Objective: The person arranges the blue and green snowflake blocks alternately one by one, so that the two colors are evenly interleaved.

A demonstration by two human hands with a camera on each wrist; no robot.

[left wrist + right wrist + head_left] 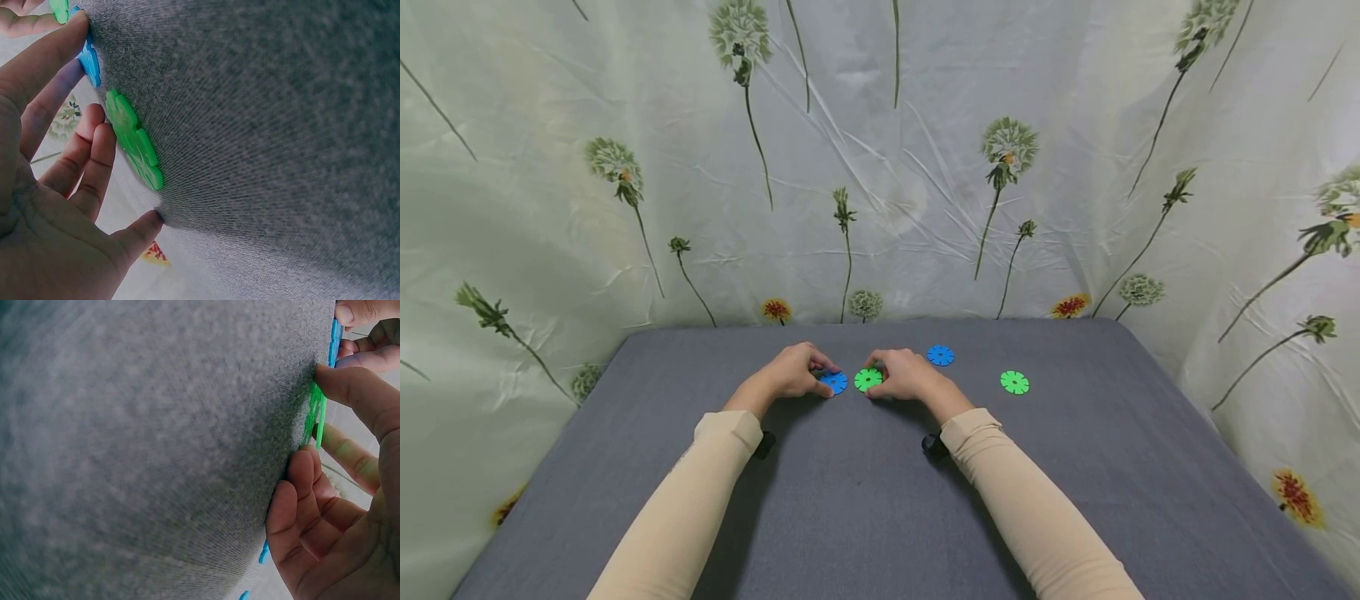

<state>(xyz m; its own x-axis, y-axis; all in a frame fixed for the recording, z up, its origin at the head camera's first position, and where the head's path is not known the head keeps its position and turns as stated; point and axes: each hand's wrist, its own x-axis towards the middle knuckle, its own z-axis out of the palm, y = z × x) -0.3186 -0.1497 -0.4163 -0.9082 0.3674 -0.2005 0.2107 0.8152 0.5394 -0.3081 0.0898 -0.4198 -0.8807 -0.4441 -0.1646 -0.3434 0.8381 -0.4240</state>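
Note:
My left hand point(790, 372) pinches a flat blue notched disc point(835, 383) between thumb and index finger, low over the grey cloth. Just right of it, my right hand point(912, 375) grips a green notched disc point(868, 380) by its edges. In the right wrist view that green disc point(320, 422) looks slightly lifted off the cloth. The two discs are close together, with a narrow gap between them. Another green disc point(134, 140) lies beside the other fingers of my left hand in the left wrist view; the hand hides it from the head view.
Behind and right of my right hand lies a blue disc point(941, 356). Farther right is a green disc point(1015, 382). The grey cloth-covered table point(865, 517) ends at a curtain point(910, 250) printed with dandelions.

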